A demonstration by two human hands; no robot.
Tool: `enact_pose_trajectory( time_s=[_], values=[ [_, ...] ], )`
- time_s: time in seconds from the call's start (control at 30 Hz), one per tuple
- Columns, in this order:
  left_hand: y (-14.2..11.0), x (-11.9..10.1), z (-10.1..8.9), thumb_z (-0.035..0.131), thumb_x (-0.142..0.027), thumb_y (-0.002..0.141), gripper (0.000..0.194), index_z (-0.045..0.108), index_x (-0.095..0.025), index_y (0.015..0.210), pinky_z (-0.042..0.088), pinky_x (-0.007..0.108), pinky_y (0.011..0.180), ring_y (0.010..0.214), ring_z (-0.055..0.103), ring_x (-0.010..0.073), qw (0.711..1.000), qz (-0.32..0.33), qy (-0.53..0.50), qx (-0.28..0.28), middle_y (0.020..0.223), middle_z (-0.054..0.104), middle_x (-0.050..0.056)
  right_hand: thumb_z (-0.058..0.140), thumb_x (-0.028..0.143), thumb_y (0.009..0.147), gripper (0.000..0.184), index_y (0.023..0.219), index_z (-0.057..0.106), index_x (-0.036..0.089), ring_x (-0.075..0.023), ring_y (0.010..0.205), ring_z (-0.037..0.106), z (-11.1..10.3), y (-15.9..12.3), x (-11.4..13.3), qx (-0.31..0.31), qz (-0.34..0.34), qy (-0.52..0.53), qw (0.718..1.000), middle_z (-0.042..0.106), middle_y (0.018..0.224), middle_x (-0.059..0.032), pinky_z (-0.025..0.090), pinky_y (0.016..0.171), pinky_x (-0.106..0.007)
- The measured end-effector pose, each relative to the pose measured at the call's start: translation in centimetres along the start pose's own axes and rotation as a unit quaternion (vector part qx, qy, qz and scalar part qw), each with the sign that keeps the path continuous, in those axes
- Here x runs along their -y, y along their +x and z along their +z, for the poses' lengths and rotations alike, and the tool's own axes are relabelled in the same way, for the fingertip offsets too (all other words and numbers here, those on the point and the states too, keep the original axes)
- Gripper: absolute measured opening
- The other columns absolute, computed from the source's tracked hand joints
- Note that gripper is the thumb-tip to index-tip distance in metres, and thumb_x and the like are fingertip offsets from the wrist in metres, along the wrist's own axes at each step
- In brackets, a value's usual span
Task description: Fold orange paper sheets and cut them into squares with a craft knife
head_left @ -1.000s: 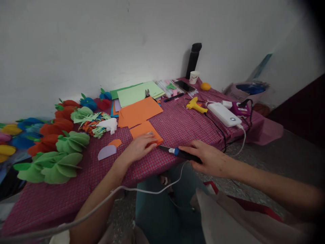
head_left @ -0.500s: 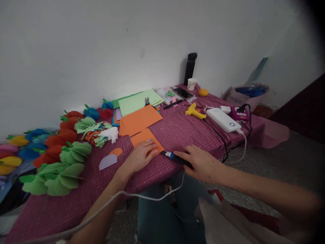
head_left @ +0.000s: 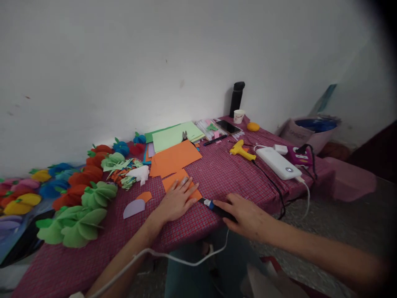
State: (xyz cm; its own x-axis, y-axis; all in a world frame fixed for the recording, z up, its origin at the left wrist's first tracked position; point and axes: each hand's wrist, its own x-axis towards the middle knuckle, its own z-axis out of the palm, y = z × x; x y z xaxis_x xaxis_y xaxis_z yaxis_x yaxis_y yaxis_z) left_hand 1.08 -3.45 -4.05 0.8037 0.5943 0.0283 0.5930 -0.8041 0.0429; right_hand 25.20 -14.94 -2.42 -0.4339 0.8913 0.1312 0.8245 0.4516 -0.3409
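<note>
My left hand (head_left: 176,200) lies flat with fingers spread, pressing on a small orange paper sheet (head_left: 169,181) near the table's front edge. My right hand (head_left: 246,215) is closed round the dark handle of a knife (head_left: 220,210), which has a blue and white band by its blade. The blade points left and meets the sheet's right corner; its tip is hard to make out. Left of my left hand lie a lilac paper half-circle (head_left: 134,209) and a small orange cut-out (head_left: 144,196). A larger orange sheet (head_left: 176,156) lies just behind.
Paper fruits (head_left: 79,225) in several colours crowd the left side beside paper scraps (head_left: 124,171). A yellow glue gun (head_left: 242,151), white power bank (head_left: 277,162) and purple power strip (head_left: 300,156) sit right. A bottle (head_left: 237,99) and paper cup (head_left: 238,116) stand behind. A white cable (head_left: 186,263) crosses in front.
My left hand has flattened and its fingers have spread on the orange sheet. The knife has shifted slightly and stays in my right hand at the sheet's corner. The camera view has tilted up.
</note>
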Motion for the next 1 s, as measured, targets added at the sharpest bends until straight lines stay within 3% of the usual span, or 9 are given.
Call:
enact_pose_trajectory(
  time_s=[0.33,0.57,1.0],
  values=[
    [0.0,0.0,0.1,0.019,-0.051,0.092,0.054,0.021,-0.027,0.141,0.016,0.045,0.108,0.136,0.015,0.0222,1.000,-0.003,0.005,-0.001,0.148,0.020,0.006,0.049,0.021,0.081,0.050,0.130,0.044,0.021,-0.0227,0.092,0.050,0.2,-0.6,-0.6,0.010,0.016,0.009,1.000,0.051,0.098,-0.0108,0.044,0.081,-0.039],
    [0.0,-0.1,0.0,0.019,-0.052,0.091,0.057,0.018,-0.024,0.142,0.015,0.043,0.108,0.136,0.015,0.0215,1.000,-0.004,0.008,-0.009,0.148,0.021,0.007,0.050,0.021,0.080,0.051,0.130,0.044,0.023,-0.0208,0.089,0.050,-0.1,0.8,-0.1,0.018,0.008,0.014,1.000,0.051,0.097,-0.0089,0.044,0.080,-0.036],
    [-0.1,0.0,0.2,0.019,-0.054,0.091,0.061,0.015,-0.021,0.142,0.012,0.041,0.110,0.137,0.011,0.0197,1.000,-0.011,0.006,-0.011,0.149,0.017,0.006,0.050,0.022,0.080,0.051,0.130,0.044,0.025,-0.0201,0.087,0.050,-0.3,1.6,-1.4,0.017,-0.007,0.016,1.000,0.051,0.095,-0.0080,0.043,0.079,-0.035]
  ],
)
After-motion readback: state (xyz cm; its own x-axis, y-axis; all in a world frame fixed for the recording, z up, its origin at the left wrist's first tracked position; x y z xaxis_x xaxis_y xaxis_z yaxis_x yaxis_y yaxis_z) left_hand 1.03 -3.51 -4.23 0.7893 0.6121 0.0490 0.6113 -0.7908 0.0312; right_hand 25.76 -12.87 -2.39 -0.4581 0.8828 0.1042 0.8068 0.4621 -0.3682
